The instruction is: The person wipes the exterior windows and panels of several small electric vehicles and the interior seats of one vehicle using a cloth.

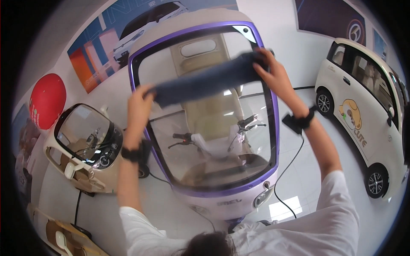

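Observation:
A dark blue cloth (208, 80), blurred and stretched lengthwise, hangs between my two raised hands. Its left end is pinched in my left hand (141, 102), and its right end, higher up, is gripped by my right hand (272, 70). Behind it stands a small white electric three-wheeler with a purple-framed windshield (211, 166). Through the glass show the handlebar (213, 144) and a beige seat (213, 123). Whether the cloth touches the glass I cannot tell. Both wrists wear black bands.
A smaller beige vehicle (105, 176) stands at left beside a red balloon (48, 100). A cream mini car (349, 105) is parked at right. A black cable (285, 172) hangs from the right wrist band. Part of another vehicle (72, 236) shows at lower left.

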Action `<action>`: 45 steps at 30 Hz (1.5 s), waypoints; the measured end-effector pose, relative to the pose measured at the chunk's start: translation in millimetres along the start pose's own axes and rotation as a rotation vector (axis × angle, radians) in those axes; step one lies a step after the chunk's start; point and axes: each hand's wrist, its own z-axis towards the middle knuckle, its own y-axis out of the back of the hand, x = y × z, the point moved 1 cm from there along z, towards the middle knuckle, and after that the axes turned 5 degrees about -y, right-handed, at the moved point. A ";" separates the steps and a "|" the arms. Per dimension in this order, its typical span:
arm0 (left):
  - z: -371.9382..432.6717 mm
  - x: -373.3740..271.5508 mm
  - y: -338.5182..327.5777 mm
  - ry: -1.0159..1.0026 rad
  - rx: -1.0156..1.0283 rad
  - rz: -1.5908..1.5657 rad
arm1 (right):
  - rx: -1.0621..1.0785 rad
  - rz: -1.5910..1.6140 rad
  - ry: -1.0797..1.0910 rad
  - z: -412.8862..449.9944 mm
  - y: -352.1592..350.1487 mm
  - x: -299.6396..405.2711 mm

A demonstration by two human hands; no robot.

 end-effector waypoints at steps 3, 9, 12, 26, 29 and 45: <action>81.0 -18.4 18.4 -0.620 -0.404 0.383 | -0.003 -0.418 0.246 76.7 -3.1 12.6; 194.4 3.1 -10.5 -0.667 -0.386 0.747 | 0.245 -0.690 0.187 183.9 -34.3 -29.8; 214.1 42.3 -47.1 -0.580 -0.237 0.911 | 0.448 -0.723 -0.100 193.9 -73.6 -74.4; 266.5 29.3 -169.3 -0.147 0.002 1.619 | 0.461 -0.657 0.055 228.7 -101.9 -164.2; 257.3 39.7 -149.0 -0.193 0.108 1.825 | 0.410 -0.725 -0.012 201.5 -128.0 -125.1; 59.9 29.9 -163.2 -0.129 0.837 1.705 | 0.303 -1.333 0.297 -28.0 -164.4 -76.5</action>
